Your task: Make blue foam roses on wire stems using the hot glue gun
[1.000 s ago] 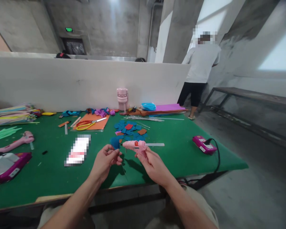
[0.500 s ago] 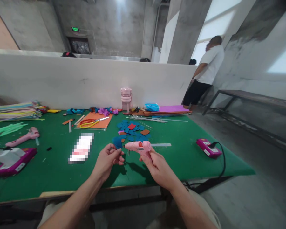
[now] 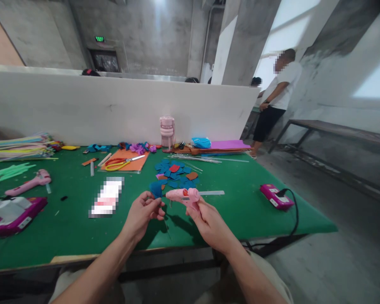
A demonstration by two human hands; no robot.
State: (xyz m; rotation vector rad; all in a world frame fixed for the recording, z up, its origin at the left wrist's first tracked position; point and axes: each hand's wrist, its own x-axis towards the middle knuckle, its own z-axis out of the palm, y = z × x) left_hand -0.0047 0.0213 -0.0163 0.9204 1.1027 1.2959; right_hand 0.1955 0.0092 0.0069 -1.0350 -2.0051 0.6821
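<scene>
We had the blue piece (image 3: 155,189) at the fingertips of our left grip (image 3: 142,213), pinched narrow at its lower edge, with a thin wire (image 3: 167,224) slanting down below the fingers. Our right grip (image 3: 205,218) was wrapped around the handle of the pink glue gun (image 3: 180,194), whose nozzle pointed left at the blue piece; we could not tell whether the two touched. A clear glue stick (image 3: 212,193) jutted from the gun's rear.

The surface (image 3: 237,211) was green, backed by a white partition (image 3: 126,101), with a grey wall (image 3: 155,38) and a lit exit sign (image 3: 99,39) beyond. On the right, a person in a white top (image 3: 283,88) stood past the surface's far corner, near a dark bench (image 3: 329,130).

Just behind the blue piece and the gun lay a loose pile of blue scraps (image 3: 177,173), partly hidden by them, with red and brown bits mixed in. Farther left, scissors (image 3: 120,163) rested on orange sheets (image 3: 139,164), and a pink bottle (image 3: 167,134) stood against the partition. A second glue gun (image 3: 28,184) lay at far left, near a magenta power strip (image 3: 23,221); another magenta block (image 3: 276,197), with a black cord plugged in, sat well right of our right grip.
</scene>
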